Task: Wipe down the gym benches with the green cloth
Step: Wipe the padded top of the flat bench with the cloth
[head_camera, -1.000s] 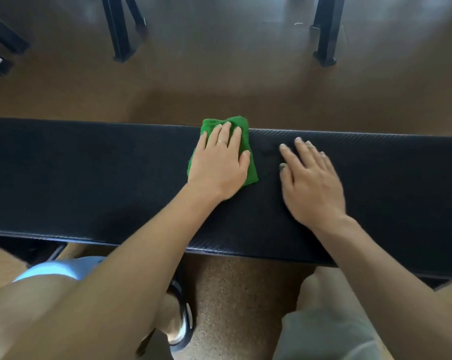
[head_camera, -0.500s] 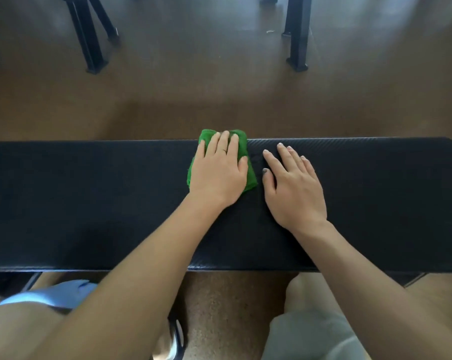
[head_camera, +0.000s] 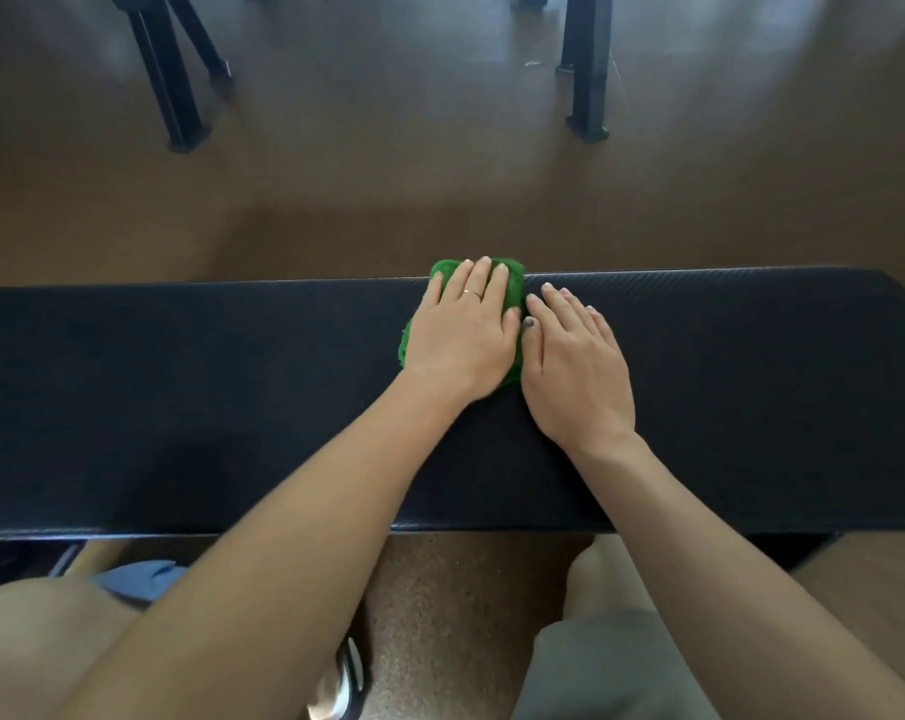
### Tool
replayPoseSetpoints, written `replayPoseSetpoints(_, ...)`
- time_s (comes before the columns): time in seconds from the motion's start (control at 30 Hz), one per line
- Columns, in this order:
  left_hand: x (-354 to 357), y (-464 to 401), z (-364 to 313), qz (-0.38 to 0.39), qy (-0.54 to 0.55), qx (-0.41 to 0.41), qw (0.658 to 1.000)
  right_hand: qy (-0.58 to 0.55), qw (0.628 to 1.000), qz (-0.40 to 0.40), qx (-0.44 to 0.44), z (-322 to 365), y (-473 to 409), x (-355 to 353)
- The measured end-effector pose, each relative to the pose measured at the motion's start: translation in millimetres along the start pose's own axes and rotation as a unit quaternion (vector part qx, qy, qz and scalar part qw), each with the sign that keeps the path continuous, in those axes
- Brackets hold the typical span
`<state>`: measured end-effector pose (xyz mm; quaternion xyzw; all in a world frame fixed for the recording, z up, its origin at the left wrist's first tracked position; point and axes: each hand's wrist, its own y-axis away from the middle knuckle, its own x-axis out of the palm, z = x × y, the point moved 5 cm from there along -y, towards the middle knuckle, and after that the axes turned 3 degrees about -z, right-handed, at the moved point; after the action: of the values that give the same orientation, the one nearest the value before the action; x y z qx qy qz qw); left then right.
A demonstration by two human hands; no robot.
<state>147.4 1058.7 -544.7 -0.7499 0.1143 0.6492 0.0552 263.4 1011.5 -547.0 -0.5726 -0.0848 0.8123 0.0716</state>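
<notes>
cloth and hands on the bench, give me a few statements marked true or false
1. The left hand lies flat on the cloth. True.
2. The right hand grips the cloth. False: it rests flat on the bench, right beside the cloth.
3. The cloth lies near the bench's far edge. True.
4. The cloth is blue. False: it is green.
5. A ring shows on the left hand. True.
6. The cloth hangs off the bench's near edge. False: it sits by the far edge, under the left hand.
</notes>
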Motion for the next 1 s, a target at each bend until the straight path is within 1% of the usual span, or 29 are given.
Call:
replayPoseSetpoints(0.1, 1.5, 56.0, -8.2, -0.005, 0.000, 0.021, 1.000, -0.006, 1.000, -0.012, -0.002, -3.9, 7.5, -1.9)
replayPoseSetpoints(0.17, 2.7, 102.1, -14.4, 0.017, -0.005, 0.034, 0.999, -0.032, 0.999, -0.010, 0.003, -6.9, 6.8, -2.9)
replayPoseSetpoints(0.23, 2.9, 118.5, -16.9, 0.043, -0.019, 0.042, 0.998, -0.058, 0.998, -0.008, 0.002, -8.6, -0.7, -6.0)
replayPoseSetpoints(0.33, -1.5, 82.9, -19.0, 0.034, -0.021, 0.049, 0.998, -0.029, 1.000, -0.011, -0.002, -25.8, -17.3, -12.1)
replayPoseSetpoints(0.47, 3.4, -7.8, -27.7, 0.023, -0.017, 0.044, 0.999, 0.023, 0.999, 0.013, 0.036, -69.6, -26.1, -14.7)
replayPoseSetpoints(0.57, 4.9, -55.5, -39.1, 0.029, -0.016, 0.031, 0.999, 0.030, 0.999, 0.005, 0.027, -69.7, -24.3, -11.0)
replayPoseSetpoints(0.67, 2.2, -34.6, -43.5, 0.026, -0.026, 0.032, 0.999, 0.018, 0.999, -0.015, 0.032, -69.8, -24.4, -12.0)
replayPoseSetpoints(0.83, 8.3, 90.0, -62.4, 0.047, -0.051, 0.104, 0.992, 0.015, 0.999, -0.011, 0.027, -67.4, -21.3, -14.5)
replayPoseSetpoints(0.9, 10.3, 92.2, -61.7, 0.053, -0.043, 0.118, 0.991, 0.013, 0.999, -0.009, 0.027, -66.7, -21.0, -14.8)
replayPoseSetpoints(1.0, 7.7, 46.5, -62.1, 0.018, -0.036, 0.126, 0.991, 0.008, 0.999, -0.012, 0.033, -66.0, -25.8, -15.0)
